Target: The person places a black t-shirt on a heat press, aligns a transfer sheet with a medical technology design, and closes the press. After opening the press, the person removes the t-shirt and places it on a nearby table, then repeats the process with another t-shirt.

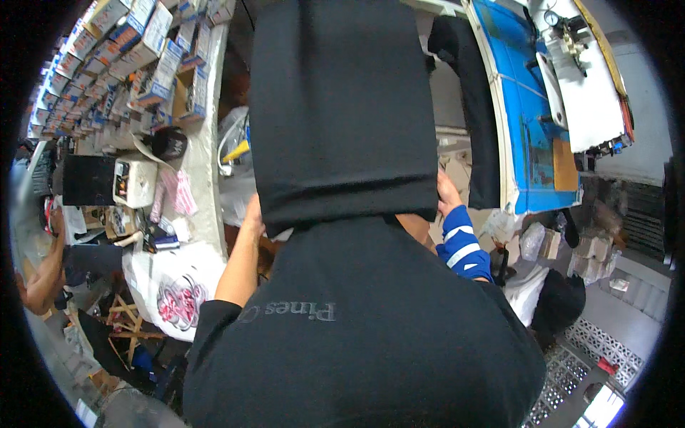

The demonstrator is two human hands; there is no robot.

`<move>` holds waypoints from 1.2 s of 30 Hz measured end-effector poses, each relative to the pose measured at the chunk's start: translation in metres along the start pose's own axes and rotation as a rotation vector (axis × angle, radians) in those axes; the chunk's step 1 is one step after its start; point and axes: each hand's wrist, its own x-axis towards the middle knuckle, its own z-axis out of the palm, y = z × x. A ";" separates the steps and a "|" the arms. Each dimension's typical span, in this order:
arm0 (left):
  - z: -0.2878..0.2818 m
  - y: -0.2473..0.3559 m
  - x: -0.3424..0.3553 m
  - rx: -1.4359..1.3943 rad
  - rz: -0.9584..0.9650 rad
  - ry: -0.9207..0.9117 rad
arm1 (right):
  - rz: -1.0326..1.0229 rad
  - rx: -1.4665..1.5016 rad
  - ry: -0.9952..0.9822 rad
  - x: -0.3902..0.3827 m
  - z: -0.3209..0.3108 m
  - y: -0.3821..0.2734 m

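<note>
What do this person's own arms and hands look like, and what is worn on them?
The left hand shows no glove, and its forearm is bare up to a short black sleeve. The right hand shows no glove either, but a blue sleeve with white stripes covers that forearm. Part of each hand is hidden.

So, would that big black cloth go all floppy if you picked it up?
Probably: the black cloth creases softly near the end between the left hand and right hand. It might not be very slippery, since it looks dull, not shiny. It likely wouldn't roll, being spread wide.
</note>
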 end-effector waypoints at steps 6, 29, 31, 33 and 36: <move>0.022 0.066 0.045 -0.275 -0.004 -0.167 | 0.104 0.187 -0.107 0.045 0.033 -0.062; 0.094 0.330 0.333 0.565 0.752 0.342 | -0.814 -0.999 0.595 0.327 0.125 -0.257; 0.110 0.343 0.336 0.285 0.446 0.018 | -0.627 -0.329 0.201 0.341 0.140 -0.270; 0.124 0.360 0.330 0.104 0.234 -0.096 | -0.259 -0.164 0.045 0.353 0.146 -0.280; 0.131 0.387 0.317 0.466 0.663 0.245 | -0.520 -0.281 0.232 0.368 0.140 -0.287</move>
